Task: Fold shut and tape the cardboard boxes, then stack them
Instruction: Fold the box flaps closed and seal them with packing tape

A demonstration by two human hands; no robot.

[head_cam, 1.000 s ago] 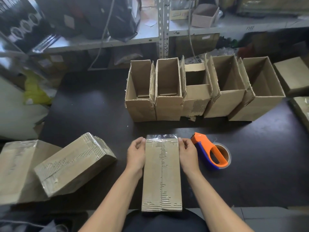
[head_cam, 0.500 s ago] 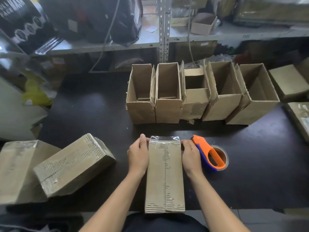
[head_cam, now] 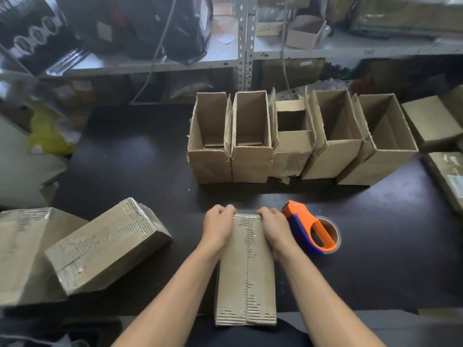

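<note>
A long closed cardboard box (head_cam: 246, 271) lies lengthwise in front of me, with clear tape along its centre seam. My left hand (head_cam: 218, 227) and my right hand (head_cam: 274, 229) grip its far corners, fingers curled over the far edge where the tape end folds down. An orange and blue tape dispenser (head_cam: 312, 230) lies just right of my right hand. Two taped boxes lie at the left: one (head_cam: 105, 246) leans on another (head_cam: 22, 251). Several open boxes (head_cam: 253, 136) stand in a row behind.
The work surface is a dark table (head_cam: 130, 171). More closed boxes (head_cam: 431, 121) sit at the far right edge. Metal shelving (head_cam: 244, 41) with bags and a small box runs along the back. A yellow bag (head_cam: 46, 136) lies at the left.
Both hands slid from the box's sides to its far corners and curled over the end, pressing the loose tape flap down. The view shifted slightly.
</note>
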